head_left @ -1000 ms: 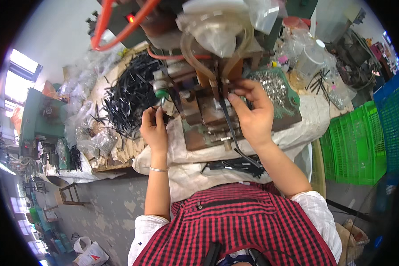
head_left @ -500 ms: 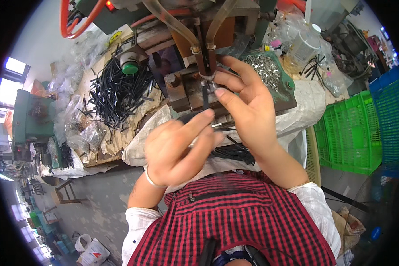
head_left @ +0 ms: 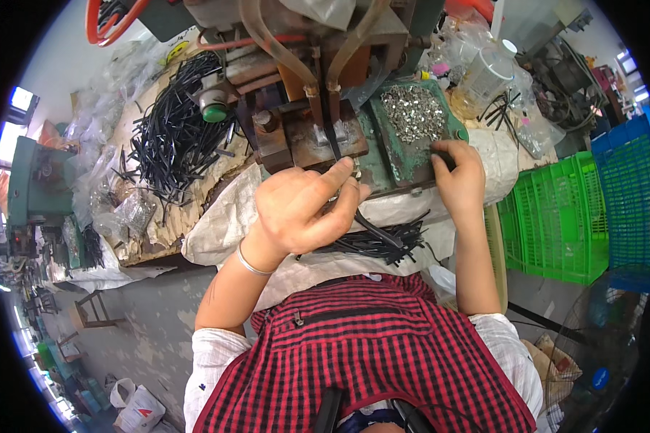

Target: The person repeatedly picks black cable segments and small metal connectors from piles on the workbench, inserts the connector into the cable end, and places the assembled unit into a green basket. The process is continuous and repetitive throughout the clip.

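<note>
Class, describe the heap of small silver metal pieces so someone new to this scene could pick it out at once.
Find the large metal machine at the picture's top middle. Right of it lies a green metal tray, just beyond the person's bare right hand; the heap of small silver metal pieces sits there. Its glittering bits contrast with the long black strips heaped left of the machine.

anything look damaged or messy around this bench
Yes, mainly wear: the wooden tabletop looks ragged and flaking near its front left, and the grey floor has pale, patchy marks, as if its coating were worn. Black strips also straggle loosely from their heap over the wood.
</note>
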Demonstrator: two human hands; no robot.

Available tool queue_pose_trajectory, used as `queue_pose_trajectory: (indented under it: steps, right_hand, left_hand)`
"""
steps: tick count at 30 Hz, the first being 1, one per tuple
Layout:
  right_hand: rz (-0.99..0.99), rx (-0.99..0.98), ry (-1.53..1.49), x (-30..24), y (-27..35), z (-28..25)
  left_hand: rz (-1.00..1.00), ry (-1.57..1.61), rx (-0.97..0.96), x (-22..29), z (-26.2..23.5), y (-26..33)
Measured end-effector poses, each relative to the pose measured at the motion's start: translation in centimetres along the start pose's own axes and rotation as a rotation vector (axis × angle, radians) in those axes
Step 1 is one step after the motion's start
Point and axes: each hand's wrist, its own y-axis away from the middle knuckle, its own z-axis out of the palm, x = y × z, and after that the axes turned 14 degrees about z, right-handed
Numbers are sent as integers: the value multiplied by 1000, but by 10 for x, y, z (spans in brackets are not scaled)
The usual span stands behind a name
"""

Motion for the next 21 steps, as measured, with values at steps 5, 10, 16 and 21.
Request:
queue_pose_trajectory:
  steps: [5,10,16,21]
  right_hand:
    - [-50,124,241,-11,1,17]
    - [124,182,-42,-11,10,21]
    - [94,170,-303,-23,-4,31]
    - [104,95,-252,-16,-3,40]
  left_hand:
    - [-234,146,-108,20,-24,-3]
    - [-463,-127,-58,49,-103,26]
    - [-598,-533,-155,-49,-132,50]
    - [-613,-630,-933,-76,-84,182]
